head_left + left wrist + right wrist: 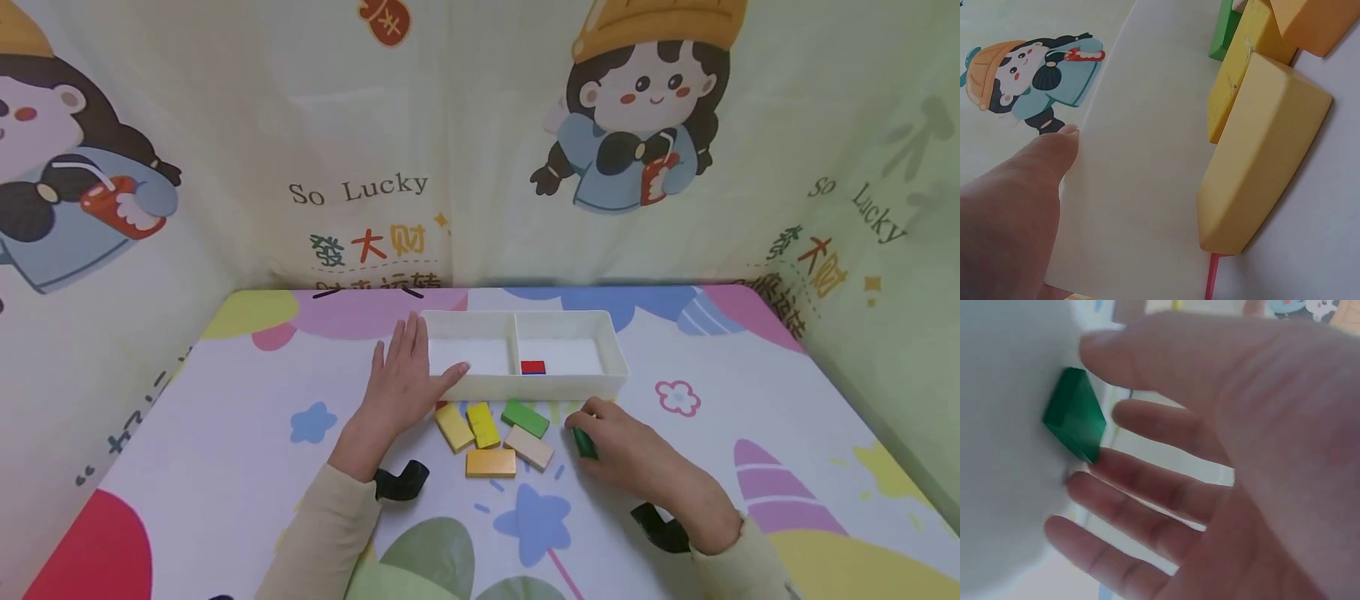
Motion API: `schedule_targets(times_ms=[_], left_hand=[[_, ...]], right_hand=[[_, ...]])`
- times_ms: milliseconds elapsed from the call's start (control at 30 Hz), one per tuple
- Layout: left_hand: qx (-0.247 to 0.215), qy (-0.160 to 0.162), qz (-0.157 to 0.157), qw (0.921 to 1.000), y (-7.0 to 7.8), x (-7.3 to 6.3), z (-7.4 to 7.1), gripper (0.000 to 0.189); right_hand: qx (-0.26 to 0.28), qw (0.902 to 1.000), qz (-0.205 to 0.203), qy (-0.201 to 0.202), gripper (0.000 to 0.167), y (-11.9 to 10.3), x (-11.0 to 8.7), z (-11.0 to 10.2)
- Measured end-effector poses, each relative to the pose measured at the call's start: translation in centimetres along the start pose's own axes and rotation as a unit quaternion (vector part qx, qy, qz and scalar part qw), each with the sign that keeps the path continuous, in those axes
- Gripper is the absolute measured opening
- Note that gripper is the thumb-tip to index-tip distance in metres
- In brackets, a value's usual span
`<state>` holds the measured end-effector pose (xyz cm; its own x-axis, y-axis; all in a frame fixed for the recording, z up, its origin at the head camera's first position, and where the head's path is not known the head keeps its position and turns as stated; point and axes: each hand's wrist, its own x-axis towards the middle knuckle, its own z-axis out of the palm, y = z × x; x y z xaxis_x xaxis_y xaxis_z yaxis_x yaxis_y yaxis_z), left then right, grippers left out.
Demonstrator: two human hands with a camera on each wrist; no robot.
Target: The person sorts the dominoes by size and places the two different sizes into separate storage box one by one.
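Observation:
My left hand rests with straight fingers on the left end of a white two-compartment box, its thumb lying over the front wall. In the left wrist view the thumb reaches along that wall. My right hand is low over the table, right of the loose blocks, around a dark green block. From the right wrist, thumb and fingers stand apart about this block, a fingertip right at its corner, without pinching it. A small red-and-blue block lies in the right compartment.
In front of the box lie a pale yellow block, a bright yellow block, a lighter green block, a beige block and an orange block. A patterned cloth covers the table; a printed curtain hangs behind.

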<state>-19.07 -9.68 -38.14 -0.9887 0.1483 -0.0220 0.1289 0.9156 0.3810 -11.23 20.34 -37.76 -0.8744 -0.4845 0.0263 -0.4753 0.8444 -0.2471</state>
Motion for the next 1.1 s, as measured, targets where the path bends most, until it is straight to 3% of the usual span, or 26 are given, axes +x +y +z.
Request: schedule_targets(times_ms=[500,767,1100], left_hand=[[0.002,0.002,-0.001,1.0,0.18,0.18,-0.11,0.104],[0.002,0.0,-0.001,1.0,0.2,0.09,-0.08,0.104],[0.0,0.0,-0.001,1.0,0.03,0.29,0.07,0.104]], right_hand=[[-0.005,0.9986,-0.017,0.05,0.036,0.56,0.16,0.45],[0.001,0.999,-0.006,0.044,0.034,0.61,0.26,0.61],[-0.002,0.9975,-0.033,0.062,0.027,0.97,0.46,0.83]])
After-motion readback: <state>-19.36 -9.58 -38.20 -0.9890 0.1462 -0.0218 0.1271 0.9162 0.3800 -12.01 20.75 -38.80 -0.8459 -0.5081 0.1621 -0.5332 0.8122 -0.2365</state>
